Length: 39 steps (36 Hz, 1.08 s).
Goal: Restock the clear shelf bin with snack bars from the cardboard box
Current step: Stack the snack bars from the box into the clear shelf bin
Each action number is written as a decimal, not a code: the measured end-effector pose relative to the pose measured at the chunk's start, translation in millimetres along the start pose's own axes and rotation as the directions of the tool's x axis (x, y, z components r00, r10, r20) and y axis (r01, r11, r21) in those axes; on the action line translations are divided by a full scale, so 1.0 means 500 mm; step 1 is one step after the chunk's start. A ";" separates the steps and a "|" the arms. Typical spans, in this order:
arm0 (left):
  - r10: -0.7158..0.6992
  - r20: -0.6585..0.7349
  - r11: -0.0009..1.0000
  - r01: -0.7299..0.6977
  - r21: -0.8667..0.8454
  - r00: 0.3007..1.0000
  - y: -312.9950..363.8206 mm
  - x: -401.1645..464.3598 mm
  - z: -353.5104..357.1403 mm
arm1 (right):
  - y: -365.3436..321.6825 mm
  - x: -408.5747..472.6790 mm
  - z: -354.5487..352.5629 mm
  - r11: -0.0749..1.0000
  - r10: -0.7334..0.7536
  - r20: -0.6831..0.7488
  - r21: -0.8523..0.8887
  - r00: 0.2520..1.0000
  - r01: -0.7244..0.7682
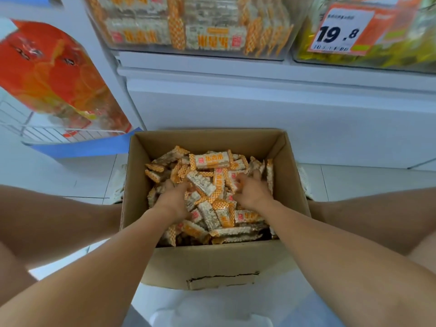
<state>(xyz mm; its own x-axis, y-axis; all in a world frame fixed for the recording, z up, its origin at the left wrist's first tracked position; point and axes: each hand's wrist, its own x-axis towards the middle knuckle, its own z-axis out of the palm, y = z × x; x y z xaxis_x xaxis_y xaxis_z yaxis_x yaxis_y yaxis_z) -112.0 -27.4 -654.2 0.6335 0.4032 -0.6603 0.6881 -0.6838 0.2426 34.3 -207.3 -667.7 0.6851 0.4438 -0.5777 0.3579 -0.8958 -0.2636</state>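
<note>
The snack bars lie in a loose heap inside the cardboard box, which stands open on the pale tiled floor between your two bare legs; there are too many bars to count, and the lower layers are hidden under the top ones. Your left hand is pushed down into the heap with its fingers curled into the bars, but the fingertips are buried, so you cannot tell how many bars it holds. Your right hand also digs in, with fingers bent around some wrappers near the middle of the heap; its grip is partly covered too. The wrappers are white with orange checked ends, and the print on them is too small to read. Above the box is the clear shelf bin, cut off by the top edge, already with the same bars stacked in it, blurred. To the right stands a second clear bin with yellowish packets that are hard to make out, and one orange price tag showing 19.8. On the left you see one large red and orange bag resting in a white wire rack, with a blue edge below it. The shelf unit itself is white.
</note>
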 end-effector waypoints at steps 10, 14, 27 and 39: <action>0.002 -0.031 0.986 0.003 0.165 1.000 -0.004 0.025 -0.033 | -0.010 -0.046 -0.063 0.975 -0.215 0.043 -0.039 0.976 0.217; 0.004 -0.021 0.937 0.004 0.350 1.000 -0.010 0.012 -0.039 | -0.026 -0.077 -0.088 0.963 -0.260 -0.007 0.065 0.966 0.260; 0.047 -0.270 0.999 -0.045 0.014 0.962 0.001 -0.040 -0.107 | -0.087 -0.169 -0.223 0.290 -0.245 -0.014 0.953 0.969 0.087; 0.362 -0.287 0.634 -0.460 -0.622 0.887 0.105 -0.275 -0.528 | -0.186 -0.246 -0.500 0.070 -0.463 -0.264 0.941 0.846 0.331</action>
<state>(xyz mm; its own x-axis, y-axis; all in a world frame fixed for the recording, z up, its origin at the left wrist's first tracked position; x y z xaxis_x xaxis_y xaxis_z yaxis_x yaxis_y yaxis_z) -69.7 41.5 -363.0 0.9127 0.2843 -0.2936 0.3643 -0.2407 0.8996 75.4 -172.1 -379.4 0.5811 0.7973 -0.1631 -0.3452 0.0601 -0.9366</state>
